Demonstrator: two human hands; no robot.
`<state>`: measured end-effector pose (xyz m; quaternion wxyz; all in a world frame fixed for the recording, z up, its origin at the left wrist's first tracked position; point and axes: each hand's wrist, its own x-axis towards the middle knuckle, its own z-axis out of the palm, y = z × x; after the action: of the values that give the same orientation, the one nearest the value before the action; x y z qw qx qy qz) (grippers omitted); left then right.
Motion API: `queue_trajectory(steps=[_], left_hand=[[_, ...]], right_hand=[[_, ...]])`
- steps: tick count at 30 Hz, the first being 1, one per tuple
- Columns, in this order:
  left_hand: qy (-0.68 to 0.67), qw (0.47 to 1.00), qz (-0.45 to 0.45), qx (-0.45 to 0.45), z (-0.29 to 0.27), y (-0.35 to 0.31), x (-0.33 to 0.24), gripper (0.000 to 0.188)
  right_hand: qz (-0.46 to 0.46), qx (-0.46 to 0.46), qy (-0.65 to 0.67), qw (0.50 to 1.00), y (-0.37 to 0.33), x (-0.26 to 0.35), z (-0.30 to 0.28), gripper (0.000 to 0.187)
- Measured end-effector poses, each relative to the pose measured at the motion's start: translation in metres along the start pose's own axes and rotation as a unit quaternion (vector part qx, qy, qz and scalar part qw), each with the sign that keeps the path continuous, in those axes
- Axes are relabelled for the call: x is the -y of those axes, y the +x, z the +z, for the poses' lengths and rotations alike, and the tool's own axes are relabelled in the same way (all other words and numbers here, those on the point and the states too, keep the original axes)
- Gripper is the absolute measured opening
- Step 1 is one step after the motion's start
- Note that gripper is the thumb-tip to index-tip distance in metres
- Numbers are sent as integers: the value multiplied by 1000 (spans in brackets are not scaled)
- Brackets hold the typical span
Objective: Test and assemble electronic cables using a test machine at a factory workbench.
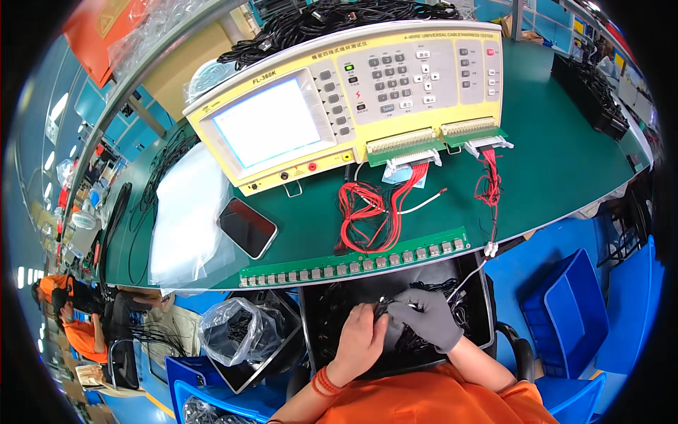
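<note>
Here's the bare left hand (364, 332) and the grey-gloved right hand (429, 319), fingertips together, pinching a thin black cable end (382, 307) between them, just above a black rectangular tray (485, 297) at the bench edge. Both hands touch it, neither nearer; its long axis looks roughly crosswise, though fingers hide most of it. Straight ahead, beyond the fingertips, a long green circuit-board strip (353, 268) runs left to right, slightly tilted. The count: one cable end pinched, one strip, one yellow-and-grey tester (342, 106), one black-screened phone (248, 227); the tangled black cables (460, 311) in the tray defy counting.
</note>
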<state>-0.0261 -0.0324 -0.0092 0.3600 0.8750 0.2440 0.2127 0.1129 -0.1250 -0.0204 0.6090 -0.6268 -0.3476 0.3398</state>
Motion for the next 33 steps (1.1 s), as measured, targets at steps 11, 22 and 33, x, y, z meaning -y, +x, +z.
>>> queue_trajectory(steps=[11, 22, 33], left_hand=[[86, 995, 40, 17, -11, 7, -8, 24], [128, 990, 57, -6, -11, 10, -18, 27], [-126, 985, -105, -61, -7, 13, -2, 18]], right_hand=[[-11, 16, -1, 1000, -3, 2, 5, 12], [-78, -51, -44, 995, -1, 2, 3, 10], [-101, -30, -136, 985, -6, 11, 12, 11]])
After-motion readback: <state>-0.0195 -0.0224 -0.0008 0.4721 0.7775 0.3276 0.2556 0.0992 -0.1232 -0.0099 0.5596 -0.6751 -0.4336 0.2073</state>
